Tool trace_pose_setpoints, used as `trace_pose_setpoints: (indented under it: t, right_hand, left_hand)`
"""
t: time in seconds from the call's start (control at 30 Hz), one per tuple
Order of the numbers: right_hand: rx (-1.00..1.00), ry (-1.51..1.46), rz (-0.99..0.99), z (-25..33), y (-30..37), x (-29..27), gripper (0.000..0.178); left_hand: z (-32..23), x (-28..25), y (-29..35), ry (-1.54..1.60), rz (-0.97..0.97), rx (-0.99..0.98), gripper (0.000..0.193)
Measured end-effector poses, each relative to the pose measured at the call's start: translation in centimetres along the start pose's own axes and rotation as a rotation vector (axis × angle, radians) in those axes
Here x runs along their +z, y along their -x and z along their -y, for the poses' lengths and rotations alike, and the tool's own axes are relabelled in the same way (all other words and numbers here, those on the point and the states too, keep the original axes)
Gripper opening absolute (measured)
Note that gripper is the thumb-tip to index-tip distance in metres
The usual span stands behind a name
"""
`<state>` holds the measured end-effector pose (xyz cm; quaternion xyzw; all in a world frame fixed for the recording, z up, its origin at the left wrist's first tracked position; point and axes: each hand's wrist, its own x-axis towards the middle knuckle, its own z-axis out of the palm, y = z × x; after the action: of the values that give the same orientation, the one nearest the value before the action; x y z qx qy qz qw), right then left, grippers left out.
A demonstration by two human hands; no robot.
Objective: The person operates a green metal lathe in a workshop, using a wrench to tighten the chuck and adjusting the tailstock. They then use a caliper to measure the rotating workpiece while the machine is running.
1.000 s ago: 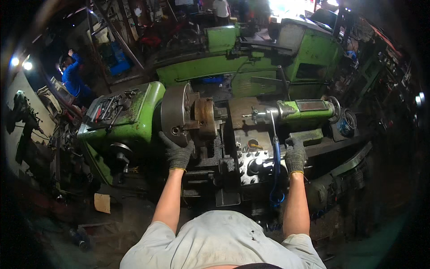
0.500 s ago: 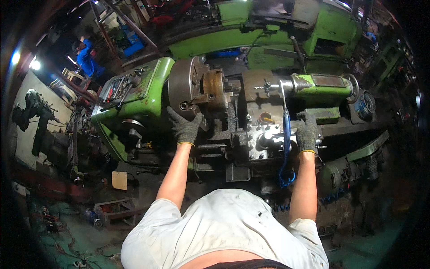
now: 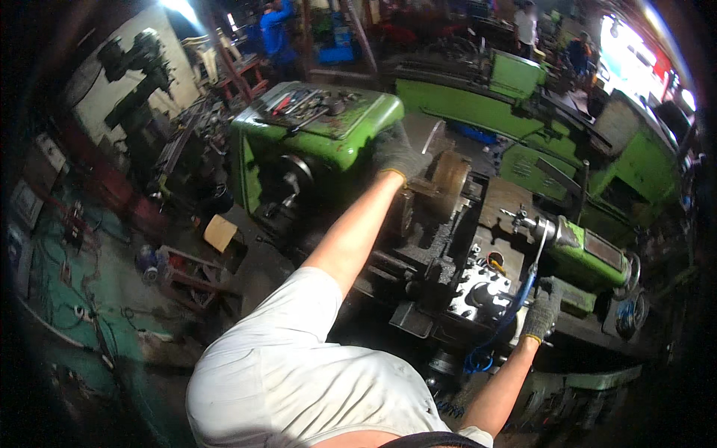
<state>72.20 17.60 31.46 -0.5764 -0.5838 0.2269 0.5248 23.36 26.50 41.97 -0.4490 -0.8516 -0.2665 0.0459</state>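
Observation:
My left hand (image 3: 399,153), in a dark knit glove, reaches to the lathe chuck (image 3: 427,134) beside the green headstock (image 3: 343,123). Its fingers look spread against the chuck, though motion softens them. A rusty brown round workpiece (image 3: 451,175) sits in the chuck jaws. Low on the right, my gloved right hand (image 3: 544,310) is closed beside the shiny tool post (image 3: 482,295); whatever it grips is hidden beneath it. Between that hand and the tool post hangs a blue hose (image 3: 515,313) with a thin metal nozzle (image 3: 539,245).
Wrenches and other hand tools (image 3: 299,104) lie on the headstock top. The green tailstock (image 3: 594,254) carries a drill bit (image 3: 515,216) pointing at the workpiece. Another green machine (image 3: 470,112) stands behind. A person in blue (image 3: 276,33) is at the far left.
The whole view has swung and tilted. My left hand has gone up and away from me, from the chuck's near side toward its top. My right hand stays beside the tool post.

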Motion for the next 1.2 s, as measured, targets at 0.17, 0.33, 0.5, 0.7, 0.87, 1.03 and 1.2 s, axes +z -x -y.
trace_pose_setpoints:
  t: [0.17, 0.33, 0.5, 0.7, 0.87, 1.03, 1.2]
  right_hand:
    - [0.079, -0.011, 0.032, 2.3, 0.3, -0.1, 0.022]
    - [0.012, 0.093, -0.008, 0.5, -0.2, -0.3, 0.021]
    - [0.081, 0.004, -0.025, 2.5, 0.4, 0.2, 0.024]
    - [0.113, -0.029, -0.015, 1.1, -0.1, -0.2, 0.030]
    - [-0.008, 0.291, -0.047, -1.0, -0.8, -0.4, 0.026]
    - [0.081, 0.400, -0.037, -1.5, -0.5, -1.1, 0.026]
    - [0.144, 0.279, -0.136, 2.6, 0.6, -0.3, 0.027]
  left_hand:
    - [0.5, -1.5, 2.9, 0.043, -0.084, 0.002, 0.122]
    - [2.1, -0.7, 7.0, 0.173, -0.003, -0.087, 0.134]
    - [6.9, 2.7, 11.8, 0.436, -0.102, 0.046, 0.141]
    - [8.1, 2.3, 14.8, 0.476, 0.256, -0.218, 0.143]
    - [10.4, 4.4, 17.0, 0.440, 0.204, -0.150, 0.135]
    - [12.8, -5.5, 11.4, -0.009, 0.040, 0.134, 0.106]
    - [17.3, -14.4, -3.1, -0.329, -0.552, 0.258, 0.066]
